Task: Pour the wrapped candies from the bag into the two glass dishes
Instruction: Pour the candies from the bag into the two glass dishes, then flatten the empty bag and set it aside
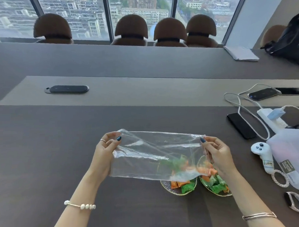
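Note:
A clear plastic bag [154, 154] is stretched flat above the dark table between both hands. My left hand [106, 151] pinches its left edge and my right hand [217, 153] pinches its right edge. The bag looks empty; the colours seen through it belong to what lies below. Two small glass dishes sit side by side under its right end: the left dish [178, 192] and the right dish [215, 192]. Both hold green and orange wrapped candies [187, 187], and the bag partly covers them.
To the right lie a black phone [241, 125], a white power strip [272, 119] with cables, a white controller [263, 158], a translucent container [294, 158] and a wristband [297, 203]. A black pad [68, 89] sits on the table's centre strip. Chairs line the far side.

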The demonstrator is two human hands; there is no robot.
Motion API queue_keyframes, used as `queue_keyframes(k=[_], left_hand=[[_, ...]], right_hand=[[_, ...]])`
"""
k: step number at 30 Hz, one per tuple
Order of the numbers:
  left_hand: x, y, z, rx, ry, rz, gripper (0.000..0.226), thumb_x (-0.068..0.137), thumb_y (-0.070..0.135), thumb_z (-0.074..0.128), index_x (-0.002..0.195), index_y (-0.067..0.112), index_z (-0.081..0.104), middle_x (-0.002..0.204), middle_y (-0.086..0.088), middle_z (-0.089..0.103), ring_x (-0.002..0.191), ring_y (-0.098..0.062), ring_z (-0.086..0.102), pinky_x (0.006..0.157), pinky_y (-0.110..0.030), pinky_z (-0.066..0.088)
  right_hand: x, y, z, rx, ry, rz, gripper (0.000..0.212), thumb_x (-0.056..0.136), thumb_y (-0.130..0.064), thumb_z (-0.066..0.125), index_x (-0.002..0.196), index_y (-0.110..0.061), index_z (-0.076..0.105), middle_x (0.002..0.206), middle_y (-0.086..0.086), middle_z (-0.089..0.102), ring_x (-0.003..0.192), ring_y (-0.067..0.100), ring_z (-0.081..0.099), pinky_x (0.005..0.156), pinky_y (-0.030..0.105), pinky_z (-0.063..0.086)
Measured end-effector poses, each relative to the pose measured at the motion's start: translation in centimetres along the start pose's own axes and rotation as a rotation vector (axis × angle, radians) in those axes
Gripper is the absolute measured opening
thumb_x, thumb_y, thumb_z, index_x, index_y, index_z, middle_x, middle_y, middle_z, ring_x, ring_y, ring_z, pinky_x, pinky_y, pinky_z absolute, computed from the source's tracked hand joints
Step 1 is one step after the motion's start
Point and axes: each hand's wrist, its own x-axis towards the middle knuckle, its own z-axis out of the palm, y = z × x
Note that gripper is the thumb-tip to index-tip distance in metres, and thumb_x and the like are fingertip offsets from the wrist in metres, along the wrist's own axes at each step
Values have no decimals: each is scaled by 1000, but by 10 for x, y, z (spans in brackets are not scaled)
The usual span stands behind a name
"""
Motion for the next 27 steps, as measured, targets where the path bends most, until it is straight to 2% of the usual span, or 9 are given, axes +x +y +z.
queue_keyframes(k=[2, 4, 6, 8, 11, 15, 20, 23, 27], left_hand=[[2, -1, -27, 51, 58, 16, 16, 86, 10, 57, 91, 24, 64, 70, 2, 69, 62, -12, 63, 61, -22, 54], [4, -5, -58, 224, 122, 46, 14, 89, 16, 57, 94, 27, 64, 55, 3, 56, 57, -16, 56, 62, -23, 50], [8, -12, -93, 494, 156, 69, 11, 88, 26, 58, 96, 30, 63, 59, -1, 39, 57, -18, 42, 62, -29, 40], [8, -19, -123, 657, 192, 63, 10, 88, 29, 56, 97, 30, 62, 64, -2, 38, 57, -18, 38, 59, -29, 36], [5, -29, -157, 769, 277, 37, 10, 89, 26, 54, 96, 29, 60, 65, -2, 42, 60, -22, 44, 59, -29, 37], [6, -51, -195, 954, 315, -54, 13, 89, 25, 52, 101, 26, 58, 64, 1, 50, 66, -23, 55, 60, -35, 40], [12, -80, -218, 1028, 256, -156, 24, 88, 24, 51, 112, 26, 51, 68, 2, 59, 75, -26, 60, 66, -36, 44], [16, -91, -220, 1038, 245, -181, 27, 89, 24, 49, 116, 24, 48, 70, 1, 58, 77, -29, 58, 66, -34, 40], [20, -98, -221, 1054, 260, -223, 28, 88, 25, 49, 117, 24, 47, 77, -3, 60, 83, -31, 61, 65, -35, 42]], right_hand=[[-4, 0, 28, -41, -29, -16, 10, 83, -5, 62, 87, -13, 66, 59, -5, 63, 46, 1, 54, 43, 14, 46], [-11, 1, 58, -84, -67, -33, 7, 83, -9, 63, 90, -9, 65, 57, -2, 60, 43, 2, 51, 43, 15, 45], [-18, 6, 87, -103, -104, -44, 9, 83, -11, 63, 91, -6, 64, 52, -3, 56, 41, 4, 48, 42, 16, 43], [-25, 13, 115, -136, -135, -45, 8, 84, -10, 62, 91, -6, 64, 54, -2, 56, 42, 3, 49, 42, 16, 44], [-38, 31, 153, -191, -183, -19, 6, 85, -9, 59, 89, -6, 63, 60, 3, 56, 43, 4, 50, 42, 18, 43], [-45, 67, 187, -338, -147, 37, 4, 84, -11, 59, 83, -10, 63, 62, 3, 61, 48, 9, 53, 46, 23, 45], [-45, 110, 201, -546, -104, 120, 8, 79, -17, 62, 72, -22, 62, 64, 0, 68, 53, 18, 62, 60, 41, 57], [-43, 125, 203, -679, -108, 132, 13, 79, -21, 61, 68, -25, 57, 66, -5, 67, 62, 24, 65, 66, 41, 55], [-40, 137, 205, -812, -143, 137, 10, 80, -24, 60, 71, -22, 56, 71, 0, 66, 73, 28, 64, 70, 37, 51]])
